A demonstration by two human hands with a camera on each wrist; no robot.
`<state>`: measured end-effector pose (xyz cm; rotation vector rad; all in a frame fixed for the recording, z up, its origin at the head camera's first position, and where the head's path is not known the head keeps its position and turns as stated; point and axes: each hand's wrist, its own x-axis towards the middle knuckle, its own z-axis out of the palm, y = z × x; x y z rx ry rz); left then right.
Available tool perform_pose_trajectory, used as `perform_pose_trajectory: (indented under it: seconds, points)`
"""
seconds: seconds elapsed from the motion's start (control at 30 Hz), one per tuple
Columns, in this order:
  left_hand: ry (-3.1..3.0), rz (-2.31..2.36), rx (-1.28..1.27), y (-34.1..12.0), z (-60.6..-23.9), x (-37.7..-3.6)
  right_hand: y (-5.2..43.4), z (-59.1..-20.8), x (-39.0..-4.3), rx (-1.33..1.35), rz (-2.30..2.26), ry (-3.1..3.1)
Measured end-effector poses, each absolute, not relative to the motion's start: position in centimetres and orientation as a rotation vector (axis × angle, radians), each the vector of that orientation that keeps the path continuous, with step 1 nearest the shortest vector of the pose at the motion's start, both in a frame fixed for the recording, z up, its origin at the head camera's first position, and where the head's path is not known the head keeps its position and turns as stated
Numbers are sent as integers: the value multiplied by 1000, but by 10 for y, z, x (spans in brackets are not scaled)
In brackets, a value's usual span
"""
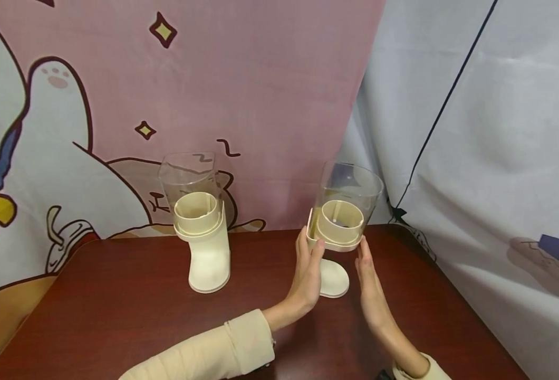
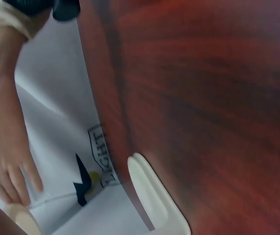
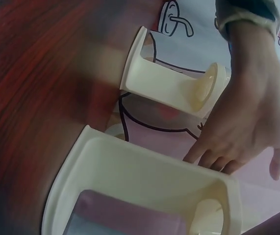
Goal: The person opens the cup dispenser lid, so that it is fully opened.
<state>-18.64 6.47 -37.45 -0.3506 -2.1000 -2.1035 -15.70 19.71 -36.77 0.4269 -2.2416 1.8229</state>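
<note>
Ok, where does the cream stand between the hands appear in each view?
Head: the cream stand is right of centre.
Left wrist: its base shows at the bottom, near the middle.
Right wrist: the stand looms large at bottom centre, cut off.
Shared landmark: the red-brown table, in all three.

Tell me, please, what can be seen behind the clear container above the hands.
Printed cloth shows through the clear container. Whatever lies directly behind the cream ring and stand is hidden in the head view.
</note>
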Motion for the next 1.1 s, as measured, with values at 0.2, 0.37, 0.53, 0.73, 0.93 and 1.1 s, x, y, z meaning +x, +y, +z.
perform_pose_trajectory:
  seconds: [0.2, 0.37, 0.53, 0.73, 0.93, 1.1]
  points:
    - [-2216, -1973, -311, 72, -373, -168, 201, -368, -164, 411, 1911, -2200]
    - [-2229, -1932, -322, 72, -372, -163, 202, -367, -166, 413, 1923, -2189]
    - [-2123, -2089, -341, 63, -377, -167, 204, -367, -167, 418, 1939, -2155]
    - [-2085, -2132, -427, 45, -377, -190, 216, -368, -189, 498, 1929, -2087]
    - [-2140, -1986, -636, 31, -363, -210, 228, -374, -229, 720, 1941, -2027]
    - [-2292, -1781, -794, 26, -361, -226, 230, -370, -250, 839, 1925, -1977]
